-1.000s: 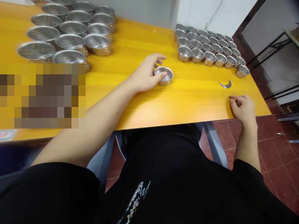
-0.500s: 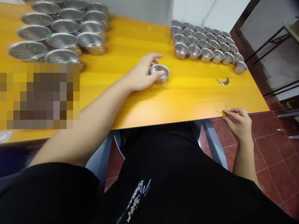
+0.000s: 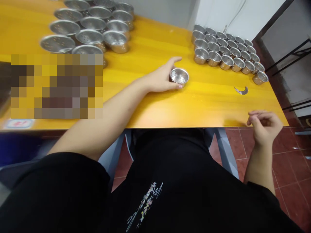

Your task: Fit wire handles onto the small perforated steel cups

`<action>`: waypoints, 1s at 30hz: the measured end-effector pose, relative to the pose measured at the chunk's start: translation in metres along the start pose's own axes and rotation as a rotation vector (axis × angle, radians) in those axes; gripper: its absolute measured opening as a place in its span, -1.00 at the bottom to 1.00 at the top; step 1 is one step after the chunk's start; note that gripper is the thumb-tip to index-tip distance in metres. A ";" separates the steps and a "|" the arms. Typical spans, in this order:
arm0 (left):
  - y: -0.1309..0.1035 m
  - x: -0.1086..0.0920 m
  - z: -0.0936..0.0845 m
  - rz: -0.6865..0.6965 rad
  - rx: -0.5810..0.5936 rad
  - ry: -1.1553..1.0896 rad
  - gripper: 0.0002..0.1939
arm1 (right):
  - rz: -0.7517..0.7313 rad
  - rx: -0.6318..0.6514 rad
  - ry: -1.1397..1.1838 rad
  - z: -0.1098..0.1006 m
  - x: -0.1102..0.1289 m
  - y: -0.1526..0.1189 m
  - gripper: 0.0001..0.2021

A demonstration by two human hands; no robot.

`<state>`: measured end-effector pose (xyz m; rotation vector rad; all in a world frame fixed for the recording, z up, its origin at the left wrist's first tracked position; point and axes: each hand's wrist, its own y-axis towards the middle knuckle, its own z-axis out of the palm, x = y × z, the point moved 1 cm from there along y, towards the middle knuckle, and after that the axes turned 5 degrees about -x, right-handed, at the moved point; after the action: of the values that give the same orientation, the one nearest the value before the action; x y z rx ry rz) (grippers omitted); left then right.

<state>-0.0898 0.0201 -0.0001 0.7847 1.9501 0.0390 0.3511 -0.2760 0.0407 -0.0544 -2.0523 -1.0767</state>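
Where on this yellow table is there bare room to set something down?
One patch lies beyond the left hand, between the large cups and the small cups. Another lies nearer than the single cup, between the left forearm and the right hand. It's crowded at both cup groups, their cups standing close together.

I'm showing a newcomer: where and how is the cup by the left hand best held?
Likely by its outer wall below the rim, from the left: the round cup stands mouth up, and the left hand lies on that side.
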 end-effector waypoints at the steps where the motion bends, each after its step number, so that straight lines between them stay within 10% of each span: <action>1: 0.001 0.000 0.001 -0.015 -0.008 -0.017 0.23 | 0.038 0.034 0.061 0.016 0.010 0.016 -0.55; 8: 0.006 -0.003 -0.001 -0.054 -0.104 -0.066 0.13 | 0.291 0.540 0.566 0.184 0.063 0.131 -0.38; 13: 0.008 -0.009 -0.003 -0.069 -0.111 -0.041 0.05 | 0.349 0.637 0.656 0.280 0.040 0.130 -0.24; 19: 0.009 -0.014 -0.003 -0.019 -0.097 0.044 0.04 | 0.439 0.646 0.579 0.287 0.010 0.109 -0.24; 30: 0.007 -0.028 0.004 0.009 -0.010 0.057 0.09 | 0.495 0.802 0.674 0.290 0.029 0.093 -0.17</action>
<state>-0.0747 0.0089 0.0224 0.7938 1.9986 0.0768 0.1833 -0.0203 0.0309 0.1772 -1.5761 0.0848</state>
